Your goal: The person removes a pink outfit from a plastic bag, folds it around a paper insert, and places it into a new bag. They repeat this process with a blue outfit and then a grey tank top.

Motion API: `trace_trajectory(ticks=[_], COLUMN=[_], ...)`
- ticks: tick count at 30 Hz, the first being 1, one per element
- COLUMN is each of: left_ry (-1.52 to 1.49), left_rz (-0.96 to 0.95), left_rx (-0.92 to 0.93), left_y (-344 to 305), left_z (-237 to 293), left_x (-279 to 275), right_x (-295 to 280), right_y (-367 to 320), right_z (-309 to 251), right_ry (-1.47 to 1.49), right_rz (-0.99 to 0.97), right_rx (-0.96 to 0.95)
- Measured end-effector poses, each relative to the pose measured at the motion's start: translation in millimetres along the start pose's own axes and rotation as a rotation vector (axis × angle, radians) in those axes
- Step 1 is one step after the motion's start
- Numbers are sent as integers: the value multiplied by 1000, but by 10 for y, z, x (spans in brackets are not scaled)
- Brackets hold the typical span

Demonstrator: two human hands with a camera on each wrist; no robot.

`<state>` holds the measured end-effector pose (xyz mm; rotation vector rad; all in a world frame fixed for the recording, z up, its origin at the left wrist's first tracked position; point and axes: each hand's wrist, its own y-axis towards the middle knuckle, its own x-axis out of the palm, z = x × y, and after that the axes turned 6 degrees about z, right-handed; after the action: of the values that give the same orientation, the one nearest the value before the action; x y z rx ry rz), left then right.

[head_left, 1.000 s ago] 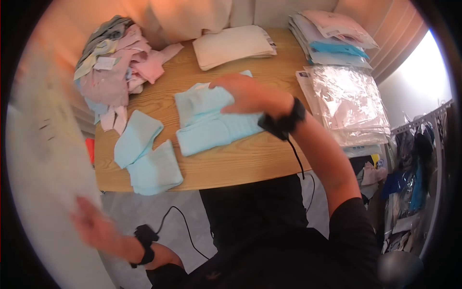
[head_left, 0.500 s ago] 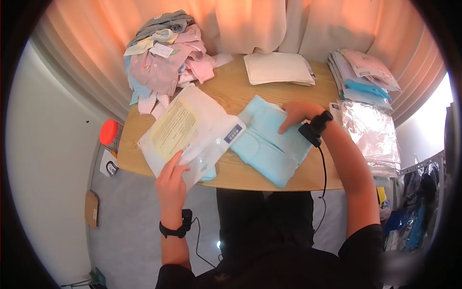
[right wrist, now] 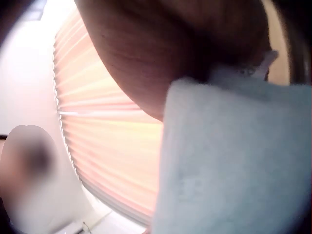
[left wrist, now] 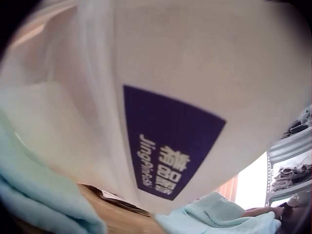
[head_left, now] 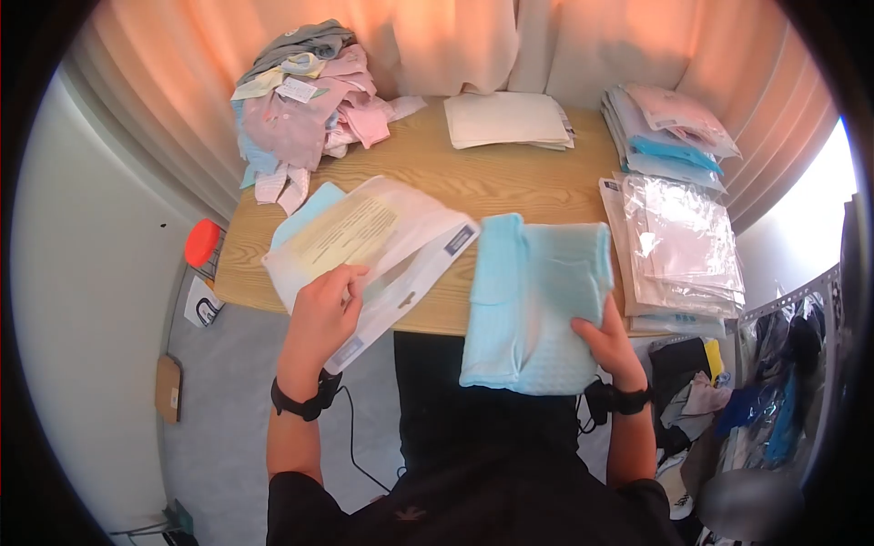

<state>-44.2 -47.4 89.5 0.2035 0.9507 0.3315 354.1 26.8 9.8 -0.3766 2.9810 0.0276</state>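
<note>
Folded pale-blue knitted garment (head_left: 543,300), one, is in my right hand (head_left: 612,341) at the table's (head_left: 537,187) front edge, in the head view; my thumb presses its face, the other fingers behind. My left hand (head_left: 320,314) pinches one white plastic bag (head_left: 293,266) with two blue labels (head_left: 458,240) and one pale-yellow printed panel (head_left: 357,235). One more pale-blue cloth (head_left: 319,202) pokes out beneath the bag. Half a second ago the garment lay flat under my right palm; now I've got it raised, and the bag's mouth gapes wider. The garment is outside the bag; whether anything is inside, I can't tell.

Left wrist view: one label fills the middle, pale-blue cloth showing at both lower corners; my left fingers can't be made out.

Right wrist view: the garment hangs close below my dark, blurred hand, fingertips hidden.
</note>
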Motion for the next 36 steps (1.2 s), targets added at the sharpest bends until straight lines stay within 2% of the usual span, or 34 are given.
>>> trace_trajectory(ticks=[3, 5, 6, 11, 13, 15, 18, 24, 27, 30, 36], left_ry=[-33, -5, 3, 97, 94, 65, 81, -73, -151, -83, 90], left_rz=[40, 104, 133, -10, -58, -106, -201, -411, -417, -399, -179], left_rx=[150, 351, 452, 537, 568, 590, 627, 547, 581, 489, 496], left_y=[136, 255, 300, 416, 397, 366, 337, 290, 265, 240, -1], left_z=[173, 219, 253, 602, 746, 853, 862, 860, 917, 930, 1129], left_x=[154, 396, 524, 1027, 1138, 1201, 1246, 1165, 1098, 1048, 1098], right_x=[-216, -309, -342, -310, -222, -188, -168, -113, -54, 23, 197], right_y=[-368, -535, -602, -771, -724, -667, -524, -229, -150, -92, 22], right_z=[208, 253, 246, 99, 115, 151, 138, 62, 84, 60, 89], right_ry=[235, 398, 427, 493, 507, 490, 483, 426, 397, 408, 384], right_rz=[147, 236, 224, 103, 49, 19, 106, 365, 455, 487, 547], right_rx=[72, 109, 148, 300, 275, 285, 354, 217, 178, 160, 116])
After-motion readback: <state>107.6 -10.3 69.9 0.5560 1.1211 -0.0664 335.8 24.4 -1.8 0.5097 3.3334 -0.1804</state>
